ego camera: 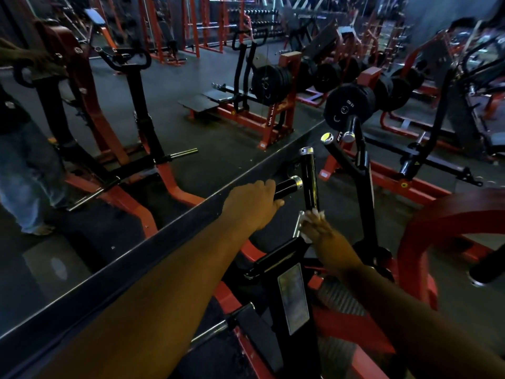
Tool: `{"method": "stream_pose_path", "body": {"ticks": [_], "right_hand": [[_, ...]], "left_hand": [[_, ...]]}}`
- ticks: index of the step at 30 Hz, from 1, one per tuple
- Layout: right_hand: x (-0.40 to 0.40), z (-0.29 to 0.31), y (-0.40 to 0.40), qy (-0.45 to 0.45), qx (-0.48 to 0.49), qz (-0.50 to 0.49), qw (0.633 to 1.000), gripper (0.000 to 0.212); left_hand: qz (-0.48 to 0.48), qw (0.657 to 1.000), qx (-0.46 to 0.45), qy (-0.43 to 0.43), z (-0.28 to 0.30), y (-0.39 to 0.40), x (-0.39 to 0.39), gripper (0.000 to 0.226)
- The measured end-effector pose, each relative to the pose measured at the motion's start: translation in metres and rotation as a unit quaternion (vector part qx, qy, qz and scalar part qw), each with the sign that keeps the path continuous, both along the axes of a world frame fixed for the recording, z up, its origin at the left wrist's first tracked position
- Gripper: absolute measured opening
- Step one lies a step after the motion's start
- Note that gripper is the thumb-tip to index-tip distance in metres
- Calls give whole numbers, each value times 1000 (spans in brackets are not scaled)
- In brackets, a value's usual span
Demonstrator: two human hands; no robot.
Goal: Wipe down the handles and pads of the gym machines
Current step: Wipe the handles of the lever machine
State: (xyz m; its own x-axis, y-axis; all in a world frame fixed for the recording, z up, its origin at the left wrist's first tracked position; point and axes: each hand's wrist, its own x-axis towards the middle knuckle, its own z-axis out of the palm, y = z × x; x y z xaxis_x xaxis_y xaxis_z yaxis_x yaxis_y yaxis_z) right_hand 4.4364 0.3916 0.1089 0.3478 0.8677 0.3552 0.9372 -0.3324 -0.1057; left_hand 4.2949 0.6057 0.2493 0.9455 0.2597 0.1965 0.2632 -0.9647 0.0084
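Black rubber sleeves the short horizontal handle (287,185) that the left hand (252,203) grasps, fingers wrapped over its near end, only the chrome-capped tip poking out to the right. Just beside it stands a second handle, the upright one (308,179), also black with a chrome cap on top — the right hand (318,228) sits at its lower end, fingers curled around a white cloth (314,214) that is pressed against the base of the grip. A bit of the cloth shows above the knuckles and a bit below the hand.

Both handles belong to a red-and-black plate-loaded machine (289,269), whose black arm carries a pale label plate (292,296) lower in the view. Further right, a third chrome-tipped bar (336,149) angles up toward a stack of black weight plates (348,106) on a peg. A curved red frame tube (442,222) arcs at the right edge.

Left of the arms a wall mirror (136,132) runs along a dark sill — in it appear a twin red-and-black machine, a person in light jeans (24,173), and rows of red racks and dumbbells well behind. The floor is dark rubber matting.
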Motion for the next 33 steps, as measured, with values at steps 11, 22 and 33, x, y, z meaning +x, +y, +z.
{"method": "stream_pose_path", "body": {"ticks": [11, 22, 33], "right_hand": [[-73, 118, 71, 229, 318, -167, 905, 50], [-157, 115, 99, 206, 209, 24, 956, 55], [-140, 100, 128, 195, 233, -153, 940, 43]], "left_hand": [[-23, 996, -63, -60, -36, 31, -92, 68], [-19, 984, -166, -59, -63, 27, -150, 83], [-29, 980, -191, -54, -66, 46, -158, 80]]}}
